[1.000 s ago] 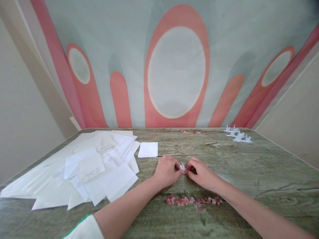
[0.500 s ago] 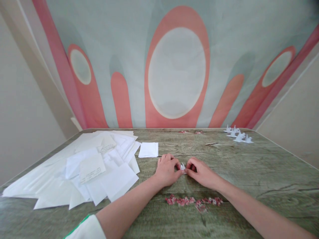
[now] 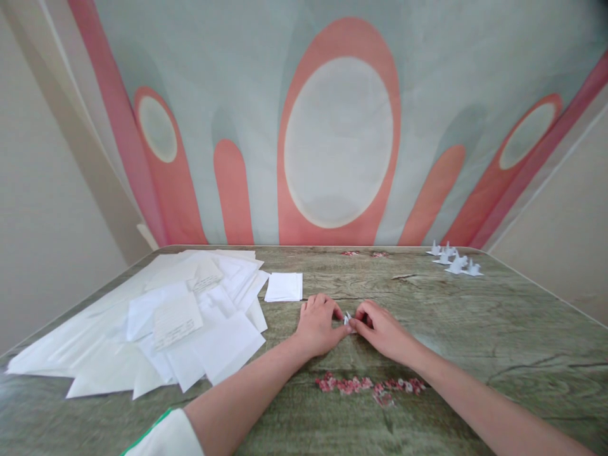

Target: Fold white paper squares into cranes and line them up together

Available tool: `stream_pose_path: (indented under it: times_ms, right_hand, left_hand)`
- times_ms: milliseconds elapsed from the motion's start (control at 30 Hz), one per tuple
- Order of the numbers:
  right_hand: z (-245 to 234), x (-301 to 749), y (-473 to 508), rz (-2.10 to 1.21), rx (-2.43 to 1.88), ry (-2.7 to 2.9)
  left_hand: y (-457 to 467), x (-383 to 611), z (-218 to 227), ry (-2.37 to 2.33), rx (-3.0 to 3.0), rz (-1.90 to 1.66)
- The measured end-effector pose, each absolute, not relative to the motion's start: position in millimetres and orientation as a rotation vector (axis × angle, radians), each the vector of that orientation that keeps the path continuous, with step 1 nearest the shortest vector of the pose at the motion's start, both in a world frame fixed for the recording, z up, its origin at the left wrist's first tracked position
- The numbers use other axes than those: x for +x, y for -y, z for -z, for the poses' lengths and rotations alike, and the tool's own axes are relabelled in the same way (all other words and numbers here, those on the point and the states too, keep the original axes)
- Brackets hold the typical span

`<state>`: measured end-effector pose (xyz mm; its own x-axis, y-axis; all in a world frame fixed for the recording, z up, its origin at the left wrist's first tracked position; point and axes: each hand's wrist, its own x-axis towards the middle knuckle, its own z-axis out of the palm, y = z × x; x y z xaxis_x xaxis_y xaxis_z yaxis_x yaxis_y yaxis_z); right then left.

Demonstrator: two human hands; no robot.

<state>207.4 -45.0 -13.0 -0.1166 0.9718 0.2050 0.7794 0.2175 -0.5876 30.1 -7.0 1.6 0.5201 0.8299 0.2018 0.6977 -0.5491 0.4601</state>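
Between my two hands, low over the middle of the table, is a small piece of folded white paper [image 3: 348,318] with pointed tips sticking up. My left hand [image 3: 319,324] pinches it from the left with thumb and fingers. From the right, the thumb and forefinger of my right hand [image 3: 381,327] close on the same paper. The fingertips cover most of it, so its full shape is hidden. Beyond my left hand lies a neat stack of square white paper [image 3: 284,286].
Loose white sheets [image 3: 228,345] spread in a pile over the table's left side, some with writing. Several small folded white paper figures [image 3: 456,262] stand at the far right. The wood-patterned table [image 3: 475,316] has printed pink flowers [image 3: 351,384] and meets a patterned backdrop [image 3: 256,190].
Both hands stay on the folded paper. The right thumb has shifted slightly, and the paper's tips look a little different. The whole view has moved very slightly.
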Motion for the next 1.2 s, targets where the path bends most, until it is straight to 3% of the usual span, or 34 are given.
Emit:
stream_pose_path:
  times_ms: [600, 1200]
  right_hand:
    - [13.9, 202.0, 41.7, -0.364, -1.678, 1.921]
    - [12.1, 199.9, 46.9, -0.536, -1.639, 1.835]
  left_hand:
    - [7.3, 28.8, -0.1, -1.260, 2.418, -0.648]
    - [6.9, 24.5, 5.1, -1.193, 2.393, -0.760]
